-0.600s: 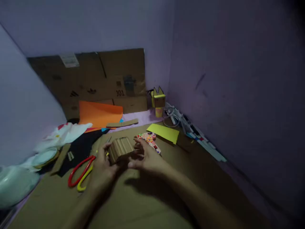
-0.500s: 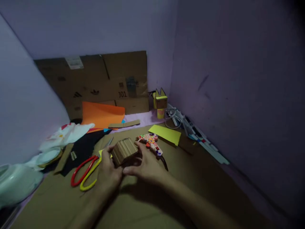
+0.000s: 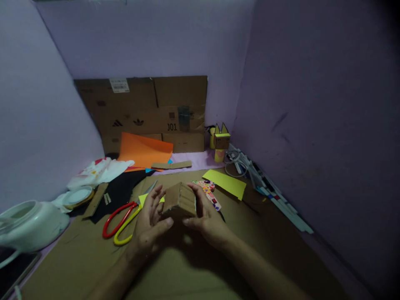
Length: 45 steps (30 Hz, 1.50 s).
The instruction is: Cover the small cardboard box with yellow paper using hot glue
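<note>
Above the cardboard work surface (image 3: 250, 258) I hold a small brown cardboard box (image 3: 179, 198), with one edge turned up and two creased faces showing. My right hand (image 3: 209, 218) grips its right side, fingers behind and thumb at the lower front. Curled about the left side is my left hand (image 3: 151, 221), its fingertips at the box and its thumb beneath the near edge. Left of my left hand lie scissors (image 3: 123, 223) with red and yellow handles. A yellow paper scrap (image 3: 143, 199) sits by their blades. Behind my right hand, a patterned glue gun (image 3: 214, 196) is partly hidden.
Yellow paper (image 3: 225, 184) lies beyond the right hand. A cardboard figure with pointed ears (image 3: 222, 141) stands at the back. Orange paper (image 3: 145, 151) leans before a large cardboard sheet (image 3: 140, 104). At left sits a white pot (image 3: 37, 225); pens and strips (image 3: 281, 204) line the right wall.
The box has turned in my hands, so smoother faces and a raised edge now show instead of the ribbed side. My left hand's fingers have loosened and lifted. The camera view has shifted.
</note>
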{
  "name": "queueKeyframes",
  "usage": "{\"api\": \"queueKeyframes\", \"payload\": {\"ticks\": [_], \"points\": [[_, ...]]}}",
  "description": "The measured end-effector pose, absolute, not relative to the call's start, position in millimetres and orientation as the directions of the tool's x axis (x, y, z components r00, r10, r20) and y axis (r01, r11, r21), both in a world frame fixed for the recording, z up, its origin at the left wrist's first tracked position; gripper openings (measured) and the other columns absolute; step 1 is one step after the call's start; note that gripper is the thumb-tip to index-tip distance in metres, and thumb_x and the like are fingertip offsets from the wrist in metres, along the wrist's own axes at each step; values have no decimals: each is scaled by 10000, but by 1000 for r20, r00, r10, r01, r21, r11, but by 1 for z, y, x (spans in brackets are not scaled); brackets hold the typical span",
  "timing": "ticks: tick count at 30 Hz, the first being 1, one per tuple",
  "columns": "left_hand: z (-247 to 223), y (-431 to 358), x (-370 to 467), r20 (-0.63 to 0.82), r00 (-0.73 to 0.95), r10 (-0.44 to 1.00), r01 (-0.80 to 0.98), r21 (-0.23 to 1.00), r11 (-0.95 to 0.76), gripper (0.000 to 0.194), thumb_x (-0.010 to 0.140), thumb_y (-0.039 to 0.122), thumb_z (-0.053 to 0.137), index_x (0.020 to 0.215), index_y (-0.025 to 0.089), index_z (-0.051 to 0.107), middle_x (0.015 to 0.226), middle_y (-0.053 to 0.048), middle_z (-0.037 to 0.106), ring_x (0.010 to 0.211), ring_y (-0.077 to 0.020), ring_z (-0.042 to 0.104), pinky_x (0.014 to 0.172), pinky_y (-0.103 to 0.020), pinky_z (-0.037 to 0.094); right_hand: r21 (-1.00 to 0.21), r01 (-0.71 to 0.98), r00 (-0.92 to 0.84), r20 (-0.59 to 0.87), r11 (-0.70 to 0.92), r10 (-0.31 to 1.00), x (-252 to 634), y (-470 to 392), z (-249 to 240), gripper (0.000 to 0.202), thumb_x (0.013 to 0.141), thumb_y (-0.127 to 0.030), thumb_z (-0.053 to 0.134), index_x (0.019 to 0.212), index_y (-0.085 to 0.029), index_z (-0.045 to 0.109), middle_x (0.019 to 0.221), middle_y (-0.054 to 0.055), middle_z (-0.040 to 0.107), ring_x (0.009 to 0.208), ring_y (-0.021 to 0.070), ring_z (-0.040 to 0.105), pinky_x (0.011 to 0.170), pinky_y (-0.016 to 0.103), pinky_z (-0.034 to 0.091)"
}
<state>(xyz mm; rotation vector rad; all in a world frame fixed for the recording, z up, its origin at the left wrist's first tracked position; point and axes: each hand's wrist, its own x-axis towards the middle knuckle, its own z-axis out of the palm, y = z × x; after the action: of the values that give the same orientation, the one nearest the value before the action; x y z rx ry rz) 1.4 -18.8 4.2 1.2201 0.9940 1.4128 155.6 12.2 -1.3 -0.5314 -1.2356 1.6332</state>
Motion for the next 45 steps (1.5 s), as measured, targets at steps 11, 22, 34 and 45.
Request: {"api": "queueKeyframes", "payload": {"ticks": [11, 22, 34, 45], "points": [[10, -22, -2, 172, -59, 983, 328, 934, -144, 645, 633, 193, 664, 1223, 139, 408, 1130, -133, 587, 862, -251, 642, 724, -347, 536, -875, -462, -466, 101, -144, 879, 155, 16, -8, 710, 574, -255, 765, 1214, -235, 459, 1275, 107, 513, 1140, 276, 507, 962, 429, 374], [4, -19, -3, 82, 31, 996, 469, 879, -87, 703, 637, 108, 607, 1301, 160, 383, 1125, -91, 595, 968, -230, 588, 800, -334, 492, -956, -261, -420, -13, -135, 907, 157, 21, -7, 524, 596, -316, 736, 1084, -170, 614, 1122, 114, 642, 1028, 301, 588, 907, 447, 432], [1, -6, -10, 121, 59, 991, 445, 886, -135, 768, 630, 169, 649, 1344, 167, 366, 1034, -88, 638, 903, -251, 593, 800, -367, 469, -969, 89, -383, 182, 232, 906, 159, 25, -21, 655, 708, -264, 643, 1321, -206, 420, 1385, 110, 431, 1273, 257, 385, 1046, 465, 293], [22, -13, -36, 211, 36, 977, 622, 760, -187, 558, 678, 80, 508, 1224, 192, 523, 1215, -69, 571, 1029, -224, 563, 842, -321, 470, -854, 240, -477, 310, 461, 822, 172, 31, -19, 678, 688, -133, 642, 1314, -277, 427, 1414, 72, 389, 1305, 254, 324, 1043, 502, 271]]}}
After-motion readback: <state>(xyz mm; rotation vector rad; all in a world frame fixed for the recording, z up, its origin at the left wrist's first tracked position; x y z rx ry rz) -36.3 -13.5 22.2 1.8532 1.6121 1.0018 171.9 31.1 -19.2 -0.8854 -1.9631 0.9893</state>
